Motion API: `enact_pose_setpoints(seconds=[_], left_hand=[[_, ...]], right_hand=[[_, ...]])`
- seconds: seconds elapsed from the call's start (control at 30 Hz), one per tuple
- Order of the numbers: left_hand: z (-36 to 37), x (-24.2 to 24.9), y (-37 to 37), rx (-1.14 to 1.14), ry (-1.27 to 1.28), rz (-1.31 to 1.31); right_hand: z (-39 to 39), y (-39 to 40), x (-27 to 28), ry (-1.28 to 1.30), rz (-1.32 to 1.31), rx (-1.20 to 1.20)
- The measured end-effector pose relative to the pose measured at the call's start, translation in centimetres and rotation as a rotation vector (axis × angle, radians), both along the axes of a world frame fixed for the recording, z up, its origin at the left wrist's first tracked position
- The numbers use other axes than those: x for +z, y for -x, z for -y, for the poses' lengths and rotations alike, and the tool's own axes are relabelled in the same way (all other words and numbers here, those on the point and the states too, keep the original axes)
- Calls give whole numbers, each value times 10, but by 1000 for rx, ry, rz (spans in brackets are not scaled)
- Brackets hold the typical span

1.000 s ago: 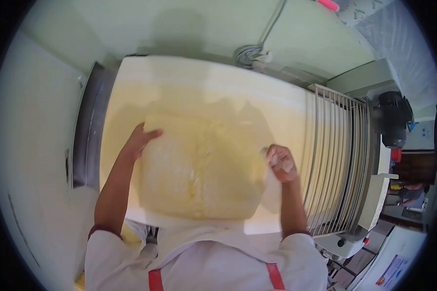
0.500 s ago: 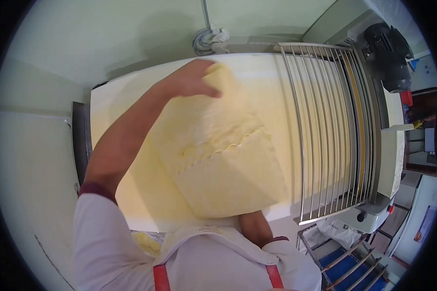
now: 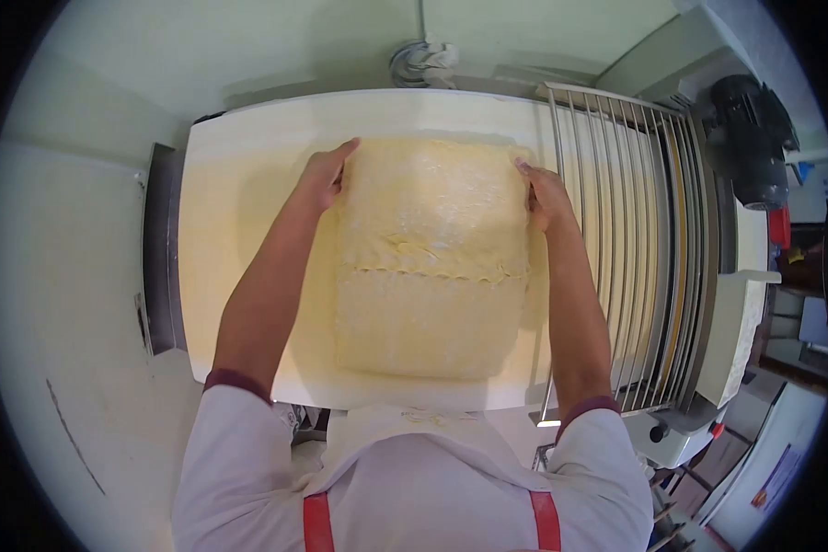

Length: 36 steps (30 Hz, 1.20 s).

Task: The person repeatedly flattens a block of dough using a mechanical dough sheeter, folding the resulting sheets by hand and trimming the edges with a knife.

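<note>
A: What is lying on that pale worktop (image 3: 221,221)?
B: One broad slab of dough (image 3: 428,322), in the middle of the frame. It's yellowish and nearly rectangular, with softly rounded corners at the bottom.
A: Is it smooth?
B: Not all over. The upper part is glossy and blistered with small wrinkles; the lower part looks flatter and more matt. One scalloped ridge (image 3: 432,273) runs across between them, with a crumpled patch just above it.
A: And the hands?
B: Two, one at each side. The left hand (image 3: 327,178) is by the upper left corner, its arm slanting up from the lower left, one digit stretched towards the top edge. The right hand (image 3: 549,197) is by the upper right corner, thumb up against the edge, other fingers bent beside it, forearm rising from the lower right.
A: Are they gripping it?
B: Both touch the edges, but I can't tell whether the fingers close underneath.
A: What else do you count?
B: Two maroon cuffs (image 3: 239,383), two red straps (image 3: 317,523) at the bottom, one metal-barred guard (image 3: 607,248) on the right, one dark rounded motor (image 3: 751,138) at the upper right, and one coiled grey cable (image 3: 407,64) at the top, against the greenish wall (image 3: 331,37).
</note>
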<state>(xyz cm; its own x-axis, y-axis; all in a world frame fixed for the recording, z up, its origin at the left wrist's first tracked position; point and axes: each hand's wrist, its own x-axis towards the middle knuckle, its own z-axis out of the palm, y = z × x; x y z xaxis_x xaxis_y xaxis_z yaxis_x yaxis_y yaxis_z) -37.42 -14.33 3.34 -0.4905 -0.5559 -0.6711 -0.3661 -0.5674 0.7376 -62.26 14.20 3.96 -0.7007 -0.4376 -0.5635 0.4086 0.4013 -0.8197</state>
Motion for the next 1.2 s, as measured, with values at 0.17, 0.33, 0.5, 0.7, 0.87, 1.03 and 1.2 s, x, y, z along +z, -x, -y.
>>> enact_pose_setpoints(seconds=[0.17, 0.33, 0.5, 0.7, 0.87, 1.03, 1.2], left_hand=[[-17, 38, 21, -118, 1, -39], [-41, 15, 0, -165, 395, -237], [-45, 23, -9, -147, 567, 18], [-44, -27, -35, 140, 337, -561], [-55, -23, -43, 178, 160, -647], [-55, -39, -38, 245, 171, -671], [-53, -30, -38, 203, 178, -682]], right_hand=[[6, 5, 5, -6, 9, 66], [18, -39, 45, 148, -248, 132], [22, -45, 27, 164, -269, 132], [80, -56, 26, -149, -1189, 408], [198, -157, 13, -325, -1297, 894], [202, -169, 11, -347, -1283, 887], [198, -165, 14, -365, -1339, 895]])
